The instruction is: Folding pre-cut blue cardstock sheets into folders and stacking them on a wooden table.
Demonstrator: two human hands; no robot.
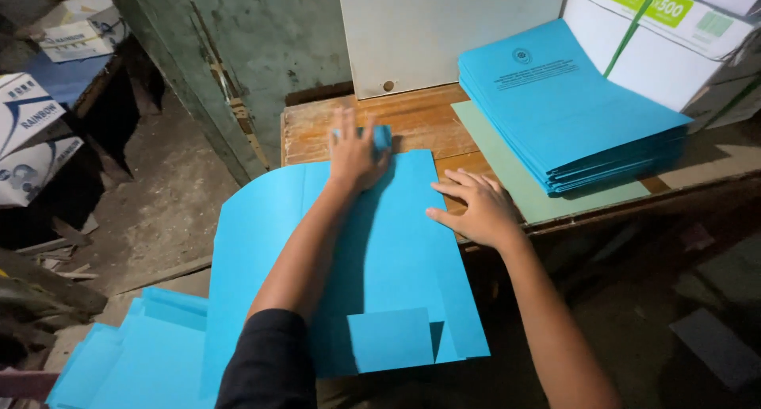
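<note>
A large blue sheet of card (396,250) lies across the near edge of a wooden table (412,120), its left part curling down over the side. My left hand (354,151) presses flat on the sheet's far end, with a small blue folded piece (381,136) under the fingertips. Fingers spread, my right hand (476,207) rests on the sheet's right edge and the table. A smaller blue flap (390,339) sits at the sheet's near end.
A thick stack of blue printed covers (563,112) lies on a pale green sheet (515,179) at the right. White paper boxes (666,36) and a white panel (444,28) stand behind. More blue sheets (127,353) lie low at left. Cartons (32,131) fill a left shelf.
</note>
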